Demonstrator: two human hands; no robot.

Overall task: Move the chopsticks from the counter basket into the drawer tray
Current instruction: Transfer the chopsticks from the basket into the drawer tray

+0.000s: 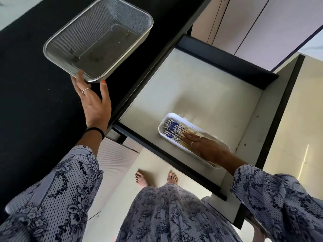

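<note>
A steel mesh basket (97,37) stands on the black counter with nothing but small specks inside. My left hand (93,100) touches its near rim, fingers and thumb spread against the edge. In the pulled-out drawer (192,88) lies a white oblong tray (162,127) holding several chopsticks (172,128) with blue-and-white patterned ends, lined up side by side. My right hand (204,145) rests flat on the chopsticks inside the tray, fingers straight and together, covering their plain ends.
The black counter (26,84) fills the left. The drawer has dark side walls (227,65) and a pale floor. My bare feet (155,178) stand on pale flooring under the drawer's front. Pale cabinet doors (262,23) rise behind.
</note>
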